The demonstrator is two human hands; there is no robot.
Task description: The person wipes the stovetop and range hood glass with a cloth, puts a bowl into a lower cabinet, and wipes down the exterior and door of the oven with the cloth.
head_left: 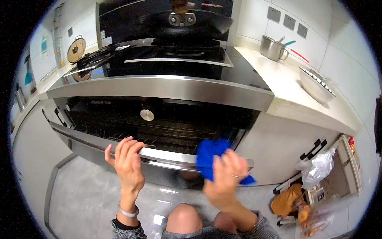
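Below the stove top [149, 63], a drawer with a stainless steel front edge [171, 155] is pulled partly out. Dark wire racks [159, 133] show inside it. My left hand [128, 161] has its fingers hooked over the drawer's top edge, left of the middle. A blue cloth [209, 157] lies over the right part of that edge. My right hand [227, 171], slightly blurred, is closed on the cloth and presses it against the metal.
A pan [179, 30] sits on the stove. On the right counter [274, 79] are a metal pot [271, 47] and a white bowl [316, 85]. A small cart [334, 179] with bags stands on the floor at right. A glass lid [76, 50] leans at left.
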